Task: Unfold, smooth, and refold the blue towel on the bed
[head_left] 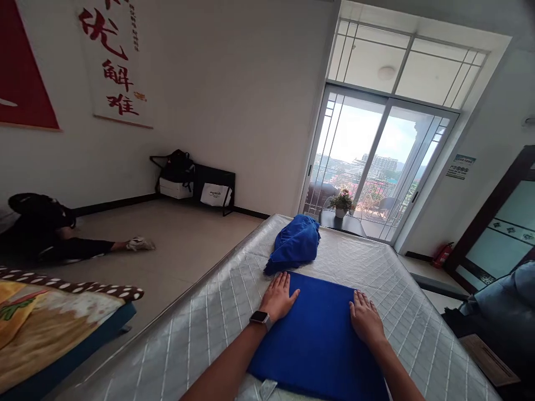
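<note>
A blue cloth, folded into a flat rectangle, lies on a silvery quilted mattress. My left hand, with a watch on its wrist, rests flat at the cloth's far left corner, fingers stretched out. At the far right corner my right hand lies flat too, its fingers pointing away from me. A pale tag sticks out at the near left edge of the cloth. Just beyond the far edge sits a crumpled blue cloth in a loose heap.
To the left stands a bed with a patterned blanket; a person in dark clothes is on the floor behind it. A potted plant sits on a dark table by the glass doors. Dark bulky furniture borders the right side.
</note>
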`<action>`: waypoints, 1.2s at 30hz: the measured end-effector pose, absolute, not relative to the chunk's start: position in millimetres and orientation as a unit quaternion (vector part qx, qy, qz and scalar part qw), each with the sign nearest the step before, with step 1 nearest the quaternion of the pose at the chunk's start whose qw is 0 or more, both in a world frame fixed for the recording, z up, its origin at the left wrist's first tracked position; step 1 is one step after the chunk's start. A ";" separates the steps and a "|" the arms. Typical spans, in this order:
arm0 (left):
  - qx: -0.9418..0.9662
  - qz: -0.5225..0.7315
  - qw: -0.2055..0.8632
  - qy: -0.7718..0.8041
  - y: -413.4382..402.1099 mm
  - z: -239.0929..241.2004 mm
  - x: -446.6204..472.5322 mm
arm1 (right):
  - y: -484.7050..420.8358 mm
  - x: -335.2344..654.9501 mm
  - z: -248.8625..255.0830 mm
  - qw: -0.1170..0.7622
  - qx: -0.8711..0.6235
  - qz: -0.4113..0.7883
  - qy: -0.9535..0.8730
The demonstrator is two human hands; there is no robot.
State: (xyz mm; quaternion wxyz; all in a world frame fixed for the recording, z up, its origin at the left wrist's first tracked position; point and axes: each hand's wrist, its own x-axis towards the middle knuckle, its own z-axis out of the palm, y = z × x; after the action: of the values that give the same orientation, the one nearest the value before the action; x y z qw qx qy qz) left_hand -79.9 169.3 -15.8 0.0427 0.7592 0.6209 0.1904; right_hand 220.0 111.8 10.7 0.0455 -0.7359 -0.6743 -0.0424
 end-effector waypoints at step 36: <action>0.878 0.175 0.009 0.445 101.3 -5.2 66.1 | 67.8 218.9 4.1 0.061 -0.716 0.026 -0.695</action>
State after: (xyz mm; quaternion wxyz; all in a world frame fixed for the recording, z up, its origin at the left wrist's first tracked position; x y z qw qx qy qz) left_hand 66.1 101.3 -5.2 0.0091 0.8782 0.4451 0.1749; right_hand 218.9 67.8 4.1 0.0611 -0.7158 -0.6951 0.0258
